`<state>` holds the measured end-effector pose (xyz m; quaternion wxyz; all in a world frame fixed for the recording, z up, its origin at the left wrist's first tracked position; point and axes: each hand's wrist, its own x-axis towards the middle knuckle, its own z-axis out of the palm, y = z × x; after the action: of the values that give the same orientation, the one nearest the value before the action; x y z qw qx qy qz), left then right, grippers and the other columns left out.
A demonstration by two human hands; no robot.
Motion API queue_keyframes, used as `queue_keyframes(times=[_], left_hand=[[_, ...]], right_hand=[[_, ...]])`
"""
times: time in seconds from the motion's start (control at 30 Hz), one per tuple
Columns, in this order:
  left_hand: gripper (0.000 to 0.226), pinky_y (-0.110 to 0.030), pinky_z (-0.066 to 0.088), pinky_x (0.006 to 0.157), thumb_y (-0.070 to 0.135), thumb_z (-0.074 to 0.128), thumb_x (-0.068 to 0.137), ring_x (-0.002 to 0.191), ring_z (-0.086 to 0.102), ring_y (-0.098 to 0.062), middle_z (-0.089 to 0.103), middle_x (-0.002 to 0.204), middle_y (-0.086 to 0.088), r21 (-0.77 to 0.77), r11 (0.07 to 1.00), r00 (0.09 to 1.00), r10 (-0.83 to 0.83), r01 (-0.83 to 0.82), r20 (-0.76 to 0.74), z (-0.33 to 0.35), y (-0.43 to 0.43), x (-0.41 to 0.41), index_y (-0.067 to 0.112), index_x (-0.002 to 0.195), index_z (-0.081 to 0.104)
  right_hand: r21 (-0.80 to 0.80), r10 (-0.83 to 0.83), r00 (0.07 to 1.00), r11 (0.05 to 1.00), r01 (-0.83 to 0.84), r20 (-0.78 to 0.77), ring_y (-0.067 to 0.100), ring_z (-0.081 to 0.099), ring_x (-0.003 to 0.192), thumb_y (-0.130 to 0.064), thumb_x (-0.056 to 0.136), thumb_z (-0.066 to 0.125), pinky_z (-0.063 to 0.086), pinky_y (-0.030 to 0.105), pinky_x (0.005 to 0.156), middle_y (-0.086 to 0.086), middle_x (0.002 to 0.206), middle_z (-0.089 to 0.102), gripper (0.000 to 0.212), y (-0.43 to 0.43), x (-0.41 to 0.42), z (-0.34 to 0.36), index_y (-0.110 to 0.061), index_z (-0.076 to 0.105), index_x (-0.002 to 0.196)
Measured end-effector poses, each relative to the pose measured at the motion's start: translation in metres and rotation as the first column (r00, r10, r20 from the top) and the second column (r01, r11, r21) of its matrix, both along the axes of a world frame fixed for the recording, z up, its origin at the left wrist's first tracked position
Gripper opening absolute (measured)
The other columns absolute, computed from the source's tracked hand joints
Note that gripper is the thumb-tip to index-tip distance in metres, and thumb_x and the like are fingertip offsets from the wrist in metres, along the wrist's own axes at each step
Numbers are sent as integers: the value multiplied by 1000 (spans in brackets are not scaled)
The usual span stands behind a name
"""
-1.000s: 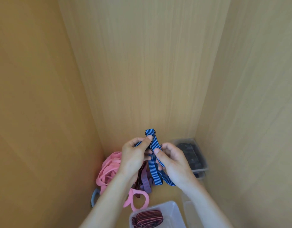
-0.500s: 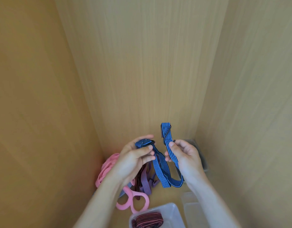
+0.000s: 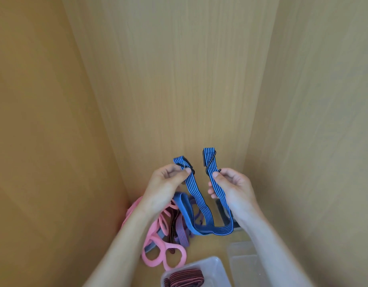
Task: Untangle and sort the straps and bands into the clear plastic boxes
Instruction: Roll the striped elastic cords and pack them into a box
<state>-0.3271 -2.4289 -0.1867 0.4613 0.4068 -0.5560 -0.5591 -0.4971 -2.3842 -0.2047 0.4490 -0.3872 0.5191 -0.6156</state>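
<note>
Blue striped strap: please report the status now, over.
Both hands busy: left hand and right hand each pinch one end of the blue striped strap. Strap hangs in a U above the tangled pile. Nothing blocks the clear box below.

Left hand (image 3: 164, 188), right hand (image 3: 234, 188) raised apart, fingers (image 3: 217, 177) in pinches on blue strap (image 3: 197, 204).

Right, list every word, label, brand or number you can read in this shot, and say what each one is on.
No readable text anywhere in this view.
The blue striped strap, pinched by the left hand and the right hand, shows only stripes.
The clear plastic box and the red striped strap in it show no label.
</note>
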Motion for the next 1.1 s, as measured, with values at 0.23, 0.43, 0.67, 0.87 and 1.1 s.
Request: queue_keyframes(times=[0.23, 0.43, 0.67, 0.87, 1.1], left_hand=[[16, -27, 50, 68, 20, 64, 96, 73, 62, -18, 72, 85, -8, -76, 996, 999, -34, 35, 24, 17, -15, -5, 12, 82, 65], [18, -24, 55, 60, 18, 62, 99, 73, 70, -13, 77, 88, -9, -125, 991, 999, -46, 47, 7, 48, -33, -13, 0, 102, 62], [11, -24, 53, 56, 17, 65, 98, 70, 71, -15, 76, 84, -11, -203, 979, 999, -12, 22, 48, 83, -55, -27, 10, 88, 63], [23, -24, 52, 50, 12, 61, 99, 60, 68, -16, 73, 85, -18, -286, 956, 990, -31, 69, 136, 106, -62, -34, -9, 107, 59], [17, -27, 53, 57, 8, 51, 102, 65, 69, -16, 73, 81, -7, -357, 924, 977, -64, 135, 205, 142, -73, -32, 3, 103, 67]], right_hand=[[-49, 23, 1000, 999, -22, 18, 20, 63, 58, -7, 100, 58, 57, 30, 55, 11, 72, 65, 14, -6, -4, 15, 6, 61, 95], [-94, 35, 996, 995, -26, 87, 23, 65, 68, -6, 99, 59, 59, 38, 69, 13, 78, 65, 11, -19, -8, 35, 0, 66, 93], [-159, 61, 993, 986, -44, 101, 24, 65, 75, -5, 98, 61, 58, 48, 87, 8, 79, 68, 11, -38, -11, 68, -3, 69, 90], [-200, 100, 995, 975, -92, 31, 18, 67, 71, -8, 100, 58, 59, 45, 86, 5, 84, 75, 14, -51, -9, 98, -4, 70, 93], [-231, 8, 976, 971, -60, -218, 30, 73, 94, -25, 98, 64, 51, 52, 101, 12, 97, 77, 23, -68, -5, 134, -4, 75, 97]])
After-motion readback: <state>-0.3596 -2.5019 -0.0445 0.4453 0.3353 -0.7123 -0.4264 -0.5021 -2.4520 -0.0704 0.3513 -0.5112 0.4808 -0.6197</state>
